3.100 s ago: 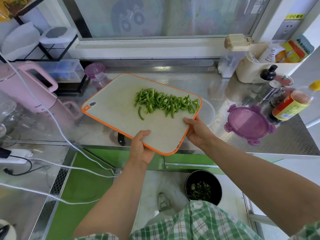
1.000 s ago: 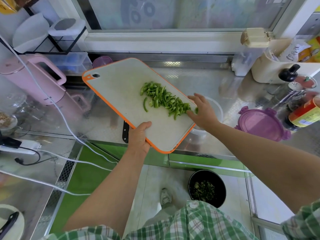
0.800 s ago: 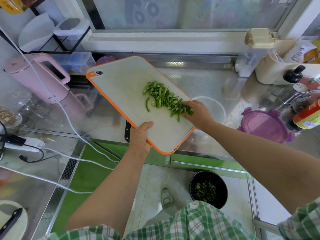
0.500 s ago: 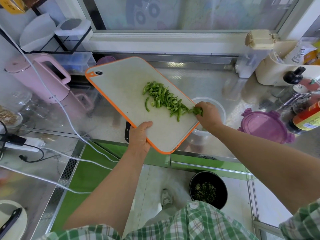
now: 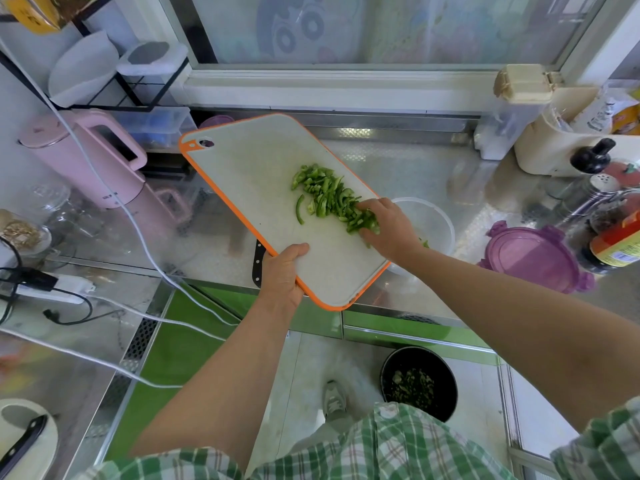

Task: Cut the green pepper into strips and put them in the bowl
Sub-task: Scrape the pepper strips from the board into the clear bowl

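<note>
My left hand (image 5: 282, 271) grips the near edge of a white, orange-rimmed cutting board (image 5: 256, 174), held tilted above the steel counter with its low right corner over a clear plastic bowl (image 5: 436, 220). A pile of green pepper strips (image 5: 325, 194) lies on the board's right half. My right hand (image 5: 389, 225) rests on the lower end of the pile, fingers curled over some strips at the board's edge. A few green pieces (image 5: 425, 243) show inside the bowl beside my wrist.
A black knife handle (image 5: 258, 263) pokes out under the board. A purple lid (image 5: 533, 256) lies right of the bowl, with sauce bottles (image 5: 616, 244) and a shaker beyond. A pink kettle (image 5: 90, 157) and white cables sit left. A black bin (image 5: 417, 382) stands on the floor.
The board was lifted and tilted toward the bowl. My right hand let go of its edge, swept strips off into the bowl, and is back on the pile.
</note>
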